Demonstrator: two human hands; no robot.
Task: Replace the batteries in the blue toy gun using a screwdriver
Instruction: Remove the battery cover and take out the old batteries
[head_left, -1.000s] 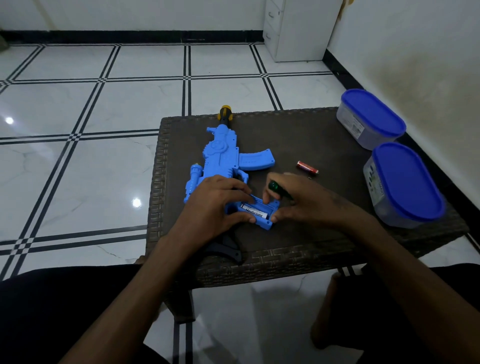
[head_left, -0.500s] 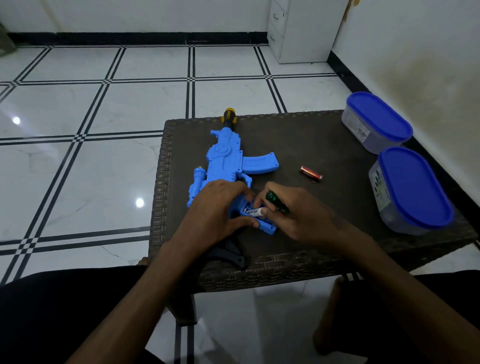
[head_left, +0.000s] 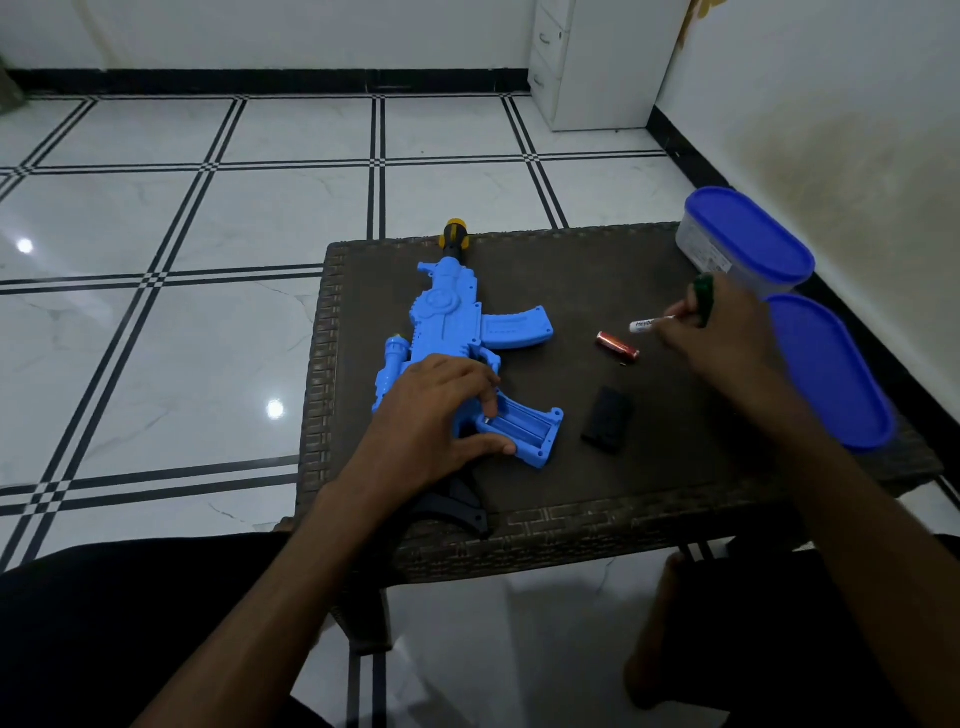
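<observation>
My right hand (head_left: 719, 338) was motion-blurred, so finger detail was hard to read; it pinched a white battery (head_left: 647, 325) by one end, label only partly legible, and the green-handled screwdriver (head_left: 702, 299) sat tucked in the same grip, shaft hidden behind the fingers. My left hand (head_left: 434, 410) pressed down on the blue toy gun (head_left: 457, 332), fingers curled over the body just behind the trigger, thumb along the lower edge of the open battery compartment (head_left: 522, 428). The hand covered the gun's middle; the black stock (head_left: 449, 506) poked out below my wrist at the table's near edge. The gun lay flat on the left half of the dark woven wicker table (head_left: 571, 525), yellow-and-black muzzle (head_left: 454, 236) at the far edge. It was moulded plastic, with a ribbed curved magazine. The compartment showed ribbed blue channels; whether a cell remained inside, I could not tell. A red battery (head_left: 617, 346) lay just beside the white one, a tiny speck near it too small to identify. A flat black rectangular cover (head_left: 608, 420) lay right of the compartment. Two clear oval tubs with blue lids, far (head_left: 748, 239) and near (head_left: 831, 371), stood at the right edge, the near one partly hidden by my forearm.
</observation>
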